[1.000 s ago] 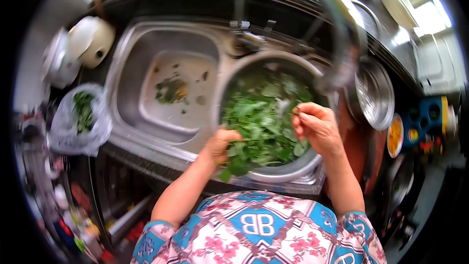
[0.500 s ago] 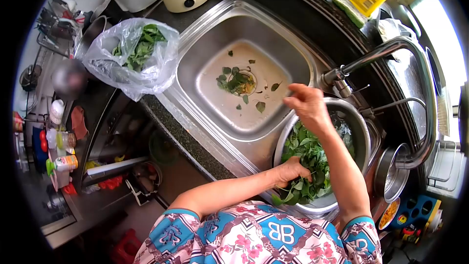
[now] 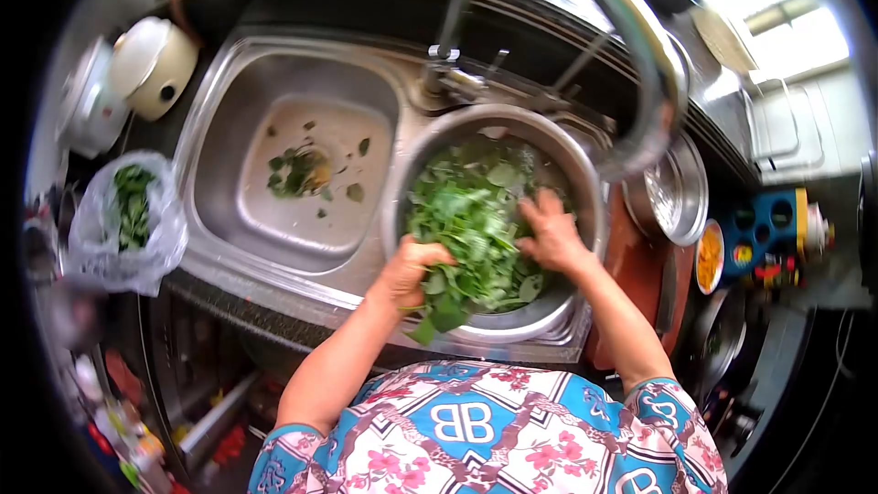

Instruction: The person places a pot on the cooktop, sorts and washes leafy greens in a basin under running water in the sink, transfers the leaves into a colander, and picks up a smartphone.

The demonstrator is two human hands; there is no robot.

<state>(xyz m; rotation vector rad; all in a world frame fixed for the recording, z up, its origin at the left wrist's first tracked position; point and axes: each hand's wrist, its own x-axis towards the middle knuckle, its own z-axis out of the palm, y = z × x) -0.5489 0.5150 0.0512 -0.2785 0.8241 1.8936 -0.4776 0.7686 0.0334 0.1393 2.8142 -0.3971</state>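
A large metal basin holds water and a heap of leafy greens. At its near left rim, my left hand is closed around a bunch of the greens, with some leaves hanging over the edge below it. My right hand is inside the basin on the right, fingers spread apart beside the heap and holding nothing I can see. The right fingertips are at the wet leaves; whether they touch them is hard to tell.
Left of the basin is a steel sink with loose leaves around its drain. A plastic bag of greens stands farther left. The curved faucet arches over the right side, above a metal pot and a knife on a brown board.
The view has swung right. My right hand has moved from over the sink's edge down into the basin. My left hand still grips the greens.
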